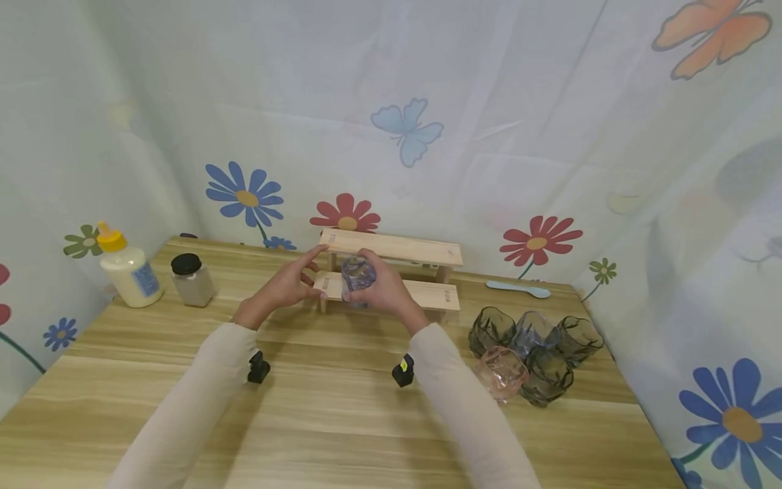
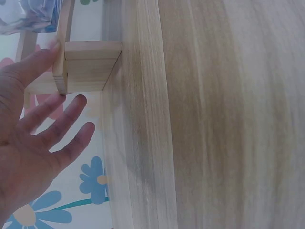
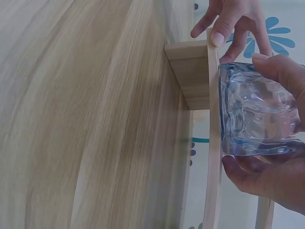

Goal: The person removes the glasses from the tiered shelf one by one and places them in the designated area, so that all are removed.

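A small two-tier wooden shelf (image 1: 427, 293) stands at the back of the table. My right hand (image 1: 388, 288) grips a blue-tinted glass cup (image 1: 358, 274), thumb on one side and fingers on the other. The cup is at the left part of the lower board (image 3: 214, 143); in the right wrist view its base is right at the board's surface. My left hand (image 1: 290, 282) is at the shelf's left end. Its thumb (image 2: 40, 62) touches the lower board's end, while the other fingers are spread and loosely extended around it.
Several tinted glass cups, including a pink one (image 1: 502, 373) and a dark one (image 1: 546, 375), cluster at the right. Behind them lies a light-blue spoon (image 1: 518, 289). A glue bottle (image 1: 131, 275) and a black-lidded jar (image 1: 193, 280) stand at left. Patterned curtain (image 1: 293, 95) surrounds the table.
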### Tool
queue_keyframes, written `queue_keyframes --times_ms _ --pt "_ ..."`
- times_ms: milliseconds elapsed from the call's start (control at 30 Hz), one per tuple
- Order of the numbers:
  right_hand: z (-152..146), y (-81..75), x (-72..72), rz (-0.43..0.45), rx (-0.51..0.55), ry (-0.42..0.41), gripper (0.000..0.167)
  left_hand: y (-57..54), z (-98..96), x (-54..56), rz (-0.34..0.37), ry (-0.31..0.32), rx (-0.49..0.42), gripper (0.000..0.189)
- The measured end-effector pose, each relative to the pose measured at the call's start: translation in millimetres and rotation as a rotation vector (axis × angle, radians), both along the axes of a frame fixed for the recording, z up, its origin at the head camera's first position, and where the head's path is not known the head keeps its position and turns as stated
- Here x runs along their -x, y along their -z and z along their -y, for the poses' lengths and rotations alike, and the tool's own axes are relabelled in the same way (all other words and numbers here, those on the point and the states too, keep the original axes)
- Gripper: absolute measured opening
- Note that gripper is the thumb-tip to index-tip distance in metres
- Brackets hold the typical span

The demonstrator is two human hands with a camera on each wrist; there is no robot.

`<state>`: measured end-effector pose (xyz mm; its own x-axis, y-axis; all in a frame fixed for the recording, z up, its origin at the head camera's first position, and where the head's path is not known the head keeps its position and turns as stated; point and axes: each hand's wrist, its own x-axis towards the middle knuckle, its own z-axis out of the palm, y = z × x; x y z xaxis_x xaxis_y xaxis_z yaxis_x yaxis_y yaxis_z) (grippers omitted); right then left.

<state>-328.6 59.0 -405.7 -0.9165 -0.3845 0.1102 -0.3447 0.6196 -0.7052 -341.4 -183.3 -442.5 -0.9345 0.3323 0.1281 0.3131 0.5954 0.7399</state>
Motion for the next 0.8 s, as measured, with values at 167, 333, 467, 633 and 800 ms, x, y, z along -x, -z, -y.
queue_keyframes --times_ms 167,333,467,633,800 --pt "-9.1 0.5 -3.3 0.009 0.003 0.001 0.091 0.4 -0.2 -0.6 0.011 -0.007 0.002 0.100" --pt "-17.8 1.3 -5.2 -0.017 0.024 -0.009 0.090 -0.2 1.2 -1.2 0.016 -0.002 -0.005 0.101" --pt "-23.6 -2.9 -10.1 -0.022 0.036 -0.002 0.088 0.7 3.0 -1.0 0.017 0.005 -0.006 0.101" --pt "-29.9 -7.5 -14.4 -0.034 0.036 0.009 0.089 0.2 3.1 -0.2 0.016 0.005 -0.005 0.101" --pt "-37.0 -7.5 -16.4 -0.043 0.033 0.020 0.090 0.5 2.4 0.8 0.016 0.004 -0.007 0.101"
